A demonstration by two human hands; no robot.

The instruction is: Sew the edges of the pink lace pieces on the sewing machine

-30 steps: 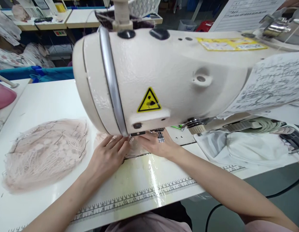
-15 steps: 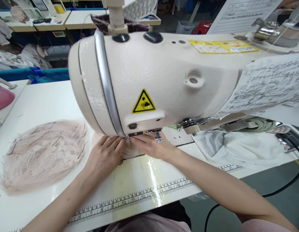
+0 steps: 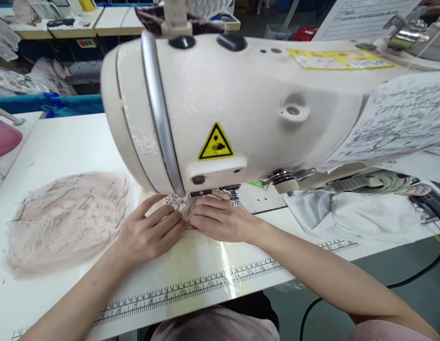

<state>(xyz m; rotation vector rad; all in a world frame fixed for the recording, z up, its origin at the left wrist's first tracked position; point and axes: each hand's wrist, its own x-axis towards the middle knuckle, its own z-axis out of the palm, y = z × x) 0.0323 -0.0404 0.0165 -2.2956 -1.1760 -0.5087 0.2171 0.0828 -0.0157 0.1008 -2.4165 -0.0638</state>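
A piece of pale pink lace fabric (image 3: 186, 204) lies under the head of a white sewing machine (image 3: 259, 104). My left hand (image 3: 151, 232) is at the lace's left side, its fingers curled and closed on the edge. From the right, my right hand (image 3: 223, 215) grips the same lace with fingers bent together, close beside the presser area. The machine head hides the needle and part of the lace. To the left, a heap of pink lace pieces (image 3: 68, 218) with dark thread ends rests on the white table (image 3: 74, 142).
A printed ruler strip (image 3: 191, 290) runs along the table's front edge. White fabric (image 3: 369, 215) and a coiled green cord (image 3: 390, 182) lie at the right. Handwritten paper (image 3: 394, 123) covers the machine's arm. A pink object (image 3: 4, 137) stands far left.
Both hands have drawn slightly toward me, and the left fingers have gone from lying flat to curled. More of the lace shows between the hands. The view has shifted slightly.
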